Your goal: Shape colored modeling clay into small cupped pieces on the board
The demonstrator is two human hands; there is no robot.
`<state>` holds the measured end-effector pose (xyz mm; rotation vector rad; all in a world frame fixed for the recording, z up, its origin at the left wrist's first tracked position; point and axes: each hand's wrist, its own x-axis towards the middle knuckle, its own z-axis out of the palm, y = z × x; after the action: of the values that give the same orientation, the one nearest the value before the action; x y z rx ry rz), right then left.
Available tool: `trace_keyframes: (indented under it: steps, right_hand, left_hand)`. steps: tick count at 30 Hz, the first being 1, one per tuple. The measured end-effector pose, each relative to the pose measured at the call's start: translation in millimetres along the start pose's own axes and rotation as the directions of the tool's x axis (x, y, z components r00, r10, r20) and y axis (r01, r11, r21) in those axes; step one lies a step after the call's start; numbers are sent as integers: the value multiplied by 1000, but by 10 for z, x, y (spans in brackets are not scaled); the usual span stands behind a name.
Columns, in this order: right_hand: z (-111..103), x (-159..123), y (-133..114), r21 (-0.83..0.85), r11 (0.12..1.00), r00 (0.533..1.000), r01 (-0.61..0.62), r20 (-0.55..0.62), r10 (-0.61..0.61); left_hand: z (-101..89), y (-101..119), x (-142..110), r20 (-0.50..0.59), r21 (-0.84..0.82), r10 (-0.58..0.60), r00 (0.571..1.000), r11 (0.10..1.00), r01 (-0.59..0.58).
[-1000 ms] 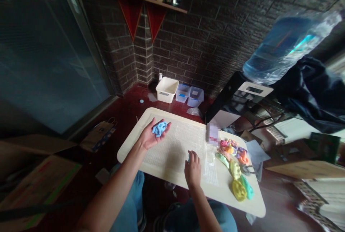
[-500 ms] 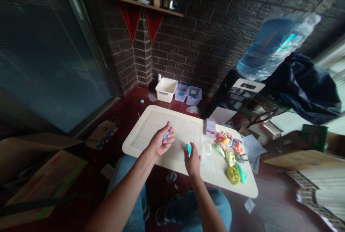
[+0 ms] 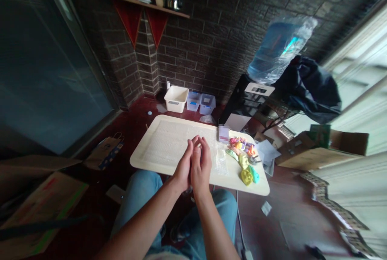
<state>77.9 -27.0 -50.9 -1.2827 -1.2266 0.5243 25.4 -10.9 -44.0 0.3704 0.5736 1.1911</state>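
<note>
My left hand (image 3: 184,169) and my right hand (image 3: 202,165) are pressed together palm to palm over the near side of the small cream table (image 3: 169,168). Their fingers point away from me and meet at the tips. Blue modelling clay, seen in my hands a moment earlier, is now hidden between the palms. A clear textured sheet (image 3: 163,139) lies on the tabletop beneath them. Right of the hands sit bags and lumps of coloured clay: yellow clay (image 3: 246,177), turquoise clay (image 3: 254,174), pale green clay (image 3: 232,154) and orange clay (image 3: 250,150).
A small box, blurred out (image 3: 224,134), stands at the table's far edge. Behind are a white bin (image 3: 177,99), two clear tubs (image 3: 207,105) and a water dispenser (image 3: 246,102). Cardboard boxes (image 3: 323,149) are on the right, and a paper bag (image 3: 104,151) is left.
My hands were apart, the left around blue clay and the right at a turquoise-blue piece. They have come together, hiding the clay. The camera view has shifted right.
</note>
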Motion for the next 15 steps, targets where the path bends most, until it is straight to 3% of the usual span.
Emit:
trace_keyframes:
  steps: [3,5,8,11,15]
  right_hand:
    - [41,-10,-38,77,993,989,-90,-109,99]
    - [31,19,-55,232,954,964,-188,-142,225]
    - [-7,83,-28,603,730,893,-321,-64,446]
    - [-39,124,82,768,508,833,-390,58,551]
    - [-38,110,241,779,469,820,-416,99,564]
  left_hand:
    - [127,-13,-72,-113,-117,-27,993,993,13]
    - [187,-1,-82,-151,-162,-40,988,987,15]
    - [214,2,-64,-214,-230,-54,975,973,3]
    - [166,-33,-34,-308,-266,-28,951,962,-58]
    - [56,-94,15,-404,-260,-10,915,960,-105]
